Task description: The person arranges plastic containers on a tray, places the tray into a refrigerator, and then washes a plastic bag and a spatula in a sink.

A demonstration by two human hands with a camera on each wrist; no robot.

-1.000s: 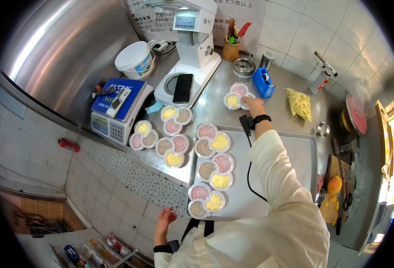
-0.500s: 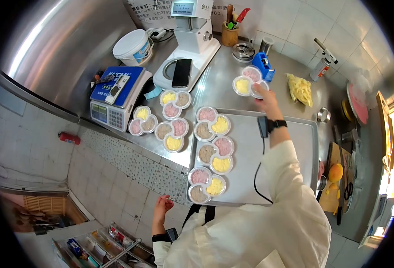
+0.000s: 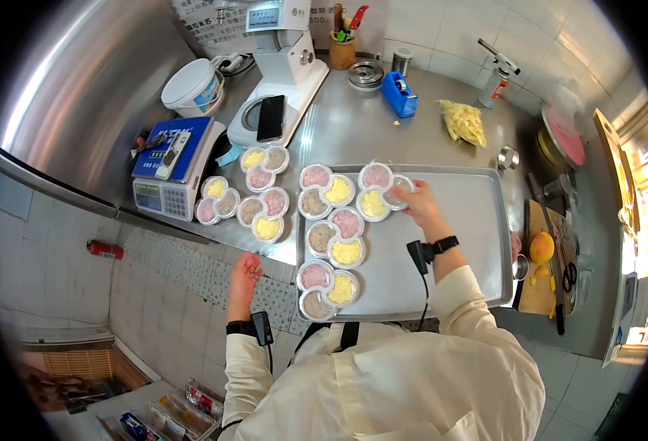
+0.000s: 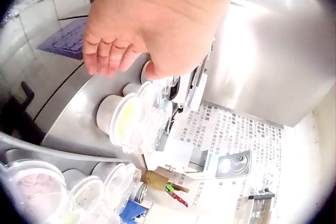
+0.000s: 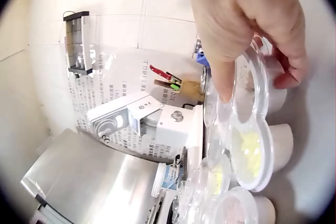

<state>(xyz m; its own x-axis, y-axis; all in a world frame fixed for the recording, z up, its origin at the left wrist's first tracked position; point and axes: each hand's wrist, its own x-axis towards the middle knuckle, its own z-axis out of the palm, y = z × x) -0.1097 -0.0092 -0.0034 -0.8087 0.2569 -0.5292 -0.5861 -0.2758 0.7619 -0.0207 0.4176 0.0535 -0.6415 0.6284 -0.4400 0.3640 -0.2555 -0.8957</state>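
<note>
My right hand (image 3: 421, 206) grips the grey-filled cup of a three-part clear container (image 3: 373, 204) with pink, yellow and greyish fillings. In the right wrist view, thumb and fingers (image 5: 290, 71) pinch that container's rim and side. It is over the upper left of a metal tray (image 3: 442, 257), to the right of another such container (image 3: 337, 189). Two more containers (image 3: 346, 253) (image 3: 342, 289) stand below along the tray's left side. My left hand (image 3: 245, 273) hangs in front of the counter edge, fingers loosely bent and holding nothing.
Three similar containers (image 3: 268, 229) stand on the counter left of the tray. Behind are a scale (image 3: 166, 195), a white bucket (image 3: 190, 88), a white machine (image 3: 280, 70) with a phone (image 3: 270, 117), a blue tape dispenser (image 3: 399, 94) and a yellow bag (image 3: 462, 123). A cutting board (image 3: 537, 298) lies right.
My right hand has lifted the container from beside the tape dispenser and carried it toward me over the tray. My left hand has risen slightly, and the head view has shifted.
</note>
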